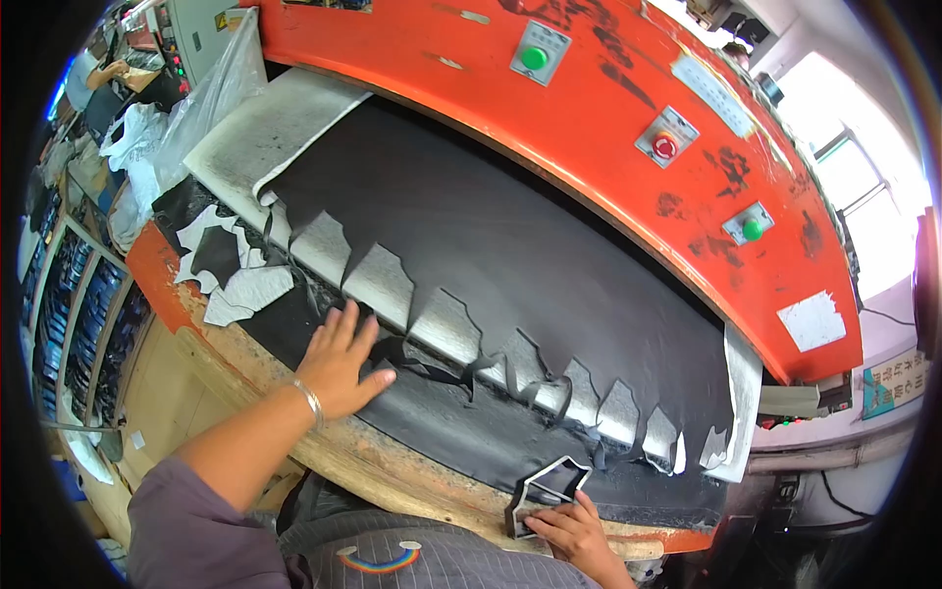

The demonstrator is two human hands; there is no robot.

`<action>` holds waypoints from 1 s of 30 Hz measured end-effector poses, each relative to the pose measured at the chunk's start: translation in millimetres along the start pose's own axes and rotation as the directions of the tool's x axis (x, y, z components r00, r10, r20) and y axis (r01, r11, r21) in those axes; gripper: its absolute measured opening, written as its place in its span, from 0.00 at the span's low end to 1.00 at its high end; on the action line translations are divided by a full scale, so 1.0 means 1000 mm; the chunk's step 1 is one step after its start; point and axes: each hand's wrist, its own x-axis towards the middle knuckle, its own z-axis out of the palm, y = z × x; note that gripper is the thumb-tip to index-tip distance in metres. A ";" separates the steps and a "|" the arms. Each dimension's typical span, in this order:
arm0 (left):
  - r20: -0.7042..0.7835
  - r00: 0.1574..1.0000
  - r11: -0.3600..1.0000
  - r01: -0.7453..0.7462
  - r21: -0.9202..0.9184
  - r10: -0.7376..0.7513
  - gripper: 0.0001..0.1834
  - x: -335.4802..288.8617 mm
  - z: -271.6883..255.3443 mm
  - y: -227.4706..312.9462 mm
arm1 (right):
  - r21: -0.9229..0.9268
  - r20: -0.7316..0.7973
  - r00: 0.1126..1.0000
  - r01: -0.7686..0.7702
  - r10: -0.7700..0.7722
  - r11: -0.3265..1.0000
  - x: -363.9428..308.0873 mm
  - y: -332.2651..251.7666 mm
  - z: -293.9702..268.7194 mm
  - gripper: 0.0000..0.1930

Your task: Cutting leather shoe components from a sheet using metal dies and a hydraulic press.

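Clothing: the person wears a striped grey garment (pixel 432 555) with a small rainbow on the front.
Right hand: at the table's near edge, this hand (pixel 577 538) has its fingers partly curled about the near and right sides of a metal frame; the thumb cannot be made out.
Metal frame: the angular, hollow outline (pixel 520 496) sits just beyond and to the left of the right fingertips, touching them, well to the right of the left hand.
Frame's direction: its long axis appears to slant from lower left to upper right, with a peaked corner facing the press.
Left hand: palm down with fingers spread wide and thumb out toward the right, this hand (pixel 341 371) shows nothing in its grasp; what lies under the palm cannot be told. A bracelet (pixel 311 402) circles the wrist.
Work surface: a dark mat (pixel 442 432) runs beneath both hands, bordered by a worn wooden edge (pixel 392 461).
Offcuts: pale and dark scraps (pixel 250 293) lie beyond the left hand, to its left.
Black sheet: a broad sheet (pixel 510 245) stretches beyond the hands, its near edge notched over a whitish board (pixel 224 137).
Press: an orange-red machine body (pixel 589 108) spans the back, bearing green buttons (pixel 534 58) and a red one (pixel 665 146).
Far left: another person (pixel 83 83) is near a grey cabinet (pixel 196 39).
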 end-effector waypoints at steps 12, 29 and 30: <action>-0.026 0.989 0.976 -0.141 0.168 0.147 0.34 0.011 -0.063 -0.231 | 0.068 -0.326 0.819 -0.478 0.473 0.876 0.128 -0.094 0.040 0.19; -0.274 0.866 0.850 -0.480 -0.216 0.419 0.15 0.096 -0.186 -0.370 | 0.381 -0.247 0.116 -0.901 0.962 0.206 0.198 -0.113 0.073 0.50; -0.457 0.839 0.837 -0.458 -0.299 0.296 0.17 0.121 -0.181 -0.366 | 0.380 -0.248 0.102 -0.905 0.963 0.193 0.200 -0.115 0.069 0.50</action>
